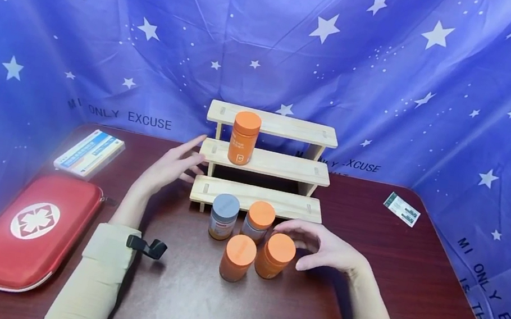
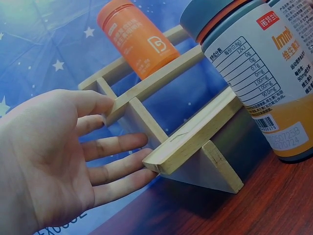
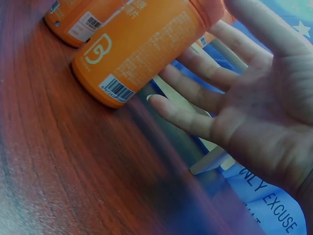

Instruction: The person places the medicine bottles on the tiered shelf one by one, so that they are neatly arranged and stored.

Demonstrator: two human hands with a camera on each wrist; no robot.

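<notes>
A three-tier wooden shelf (image 1: pixel 258 200) stands at the back of the table, with an orange supplement bottle (image 1: pixel 243 140) upright on its middle tier. My left hand (image 1: pixel 172 167) is at the shelf's left end, fingers extended and seemingly touching the boards. Before the bottom tier stand a grey-lidded bottle (image 1: pixel 223 217), an orange-lidded bottle (image 1: pixel 260 216) and two all-orange bottles, one in front (image 1: pixel 238 259) and one at right (image 1: pixel 275 257). Beside the right one is my right hand (image 1: pixel 329 249), thumb and fingers spread. In the right wrist view its fingers reach past that bottle (image 3: pixel 132 54) without closing round it.
A red first-aid case (image 1: pixel 28 239) lies at the left, with a blue-and-white medicine box (image 1: pixel 89 153) behind it. On the far right lies a small white-and-green packet (image 1: pixel 402 209). Blue star-printed cloth (image 1: pixel 278 32) hangs around the table's back and sides.
</notes>
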